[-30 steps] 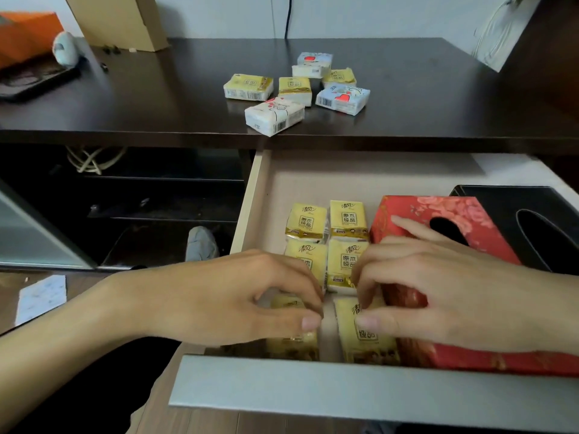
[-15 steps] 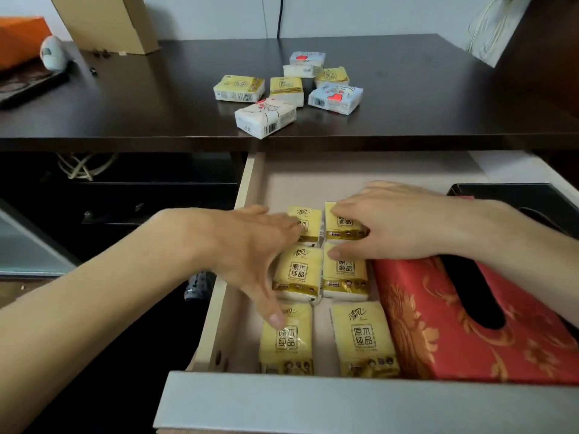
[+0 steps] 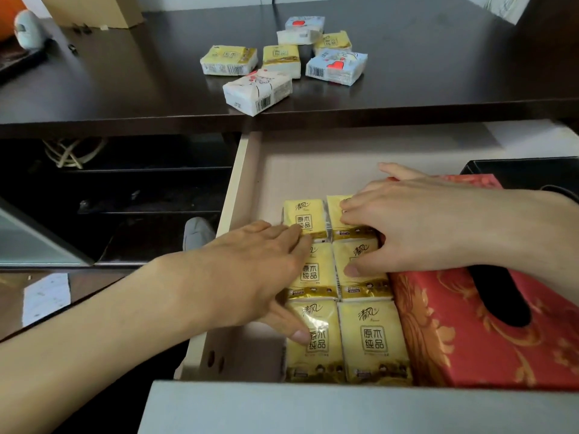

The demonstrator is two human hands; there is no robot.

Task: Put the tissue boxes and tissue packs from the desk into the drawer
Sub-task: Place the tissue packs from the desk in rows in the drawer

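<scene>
The open drawer (image 3: 313, 155) holds several yellow tissue packs (image 3: 372, 339) in two neat columns, beside a red tissue box (image 3: 463, 336) and a black tissue box (image 3: 526, 170) at the right. My left hand (image 3: 250, 274) lies flat on the left column, fingers spread, thumb on the nearest pack. My right hand (image 3: 416, 223) rests on the right column's far packs, fingers apart, holding nothing. On the dark desk (image 3: 125, 89) lie several more packs: a white one (image 3: 257, 90) near the edge, yellow ones (image 3: 228, 59) and a blue-white one (image 3: 336, 65).
A cardboard box (image 3: 94, 10) stands at the desk's back left, next to a small grey-white object (image 3: 28, 29). Below the desk at the left are dark shelves with coiled cable (image 3: 72, 150). The drawer's grey front panel (image 3: 344, 405) runs along the bottom.
Both hands moved from the near packs to the farther ones, pressing the columns flat. They have barely shifted in the last half second; the camera moved closer.
</scene>
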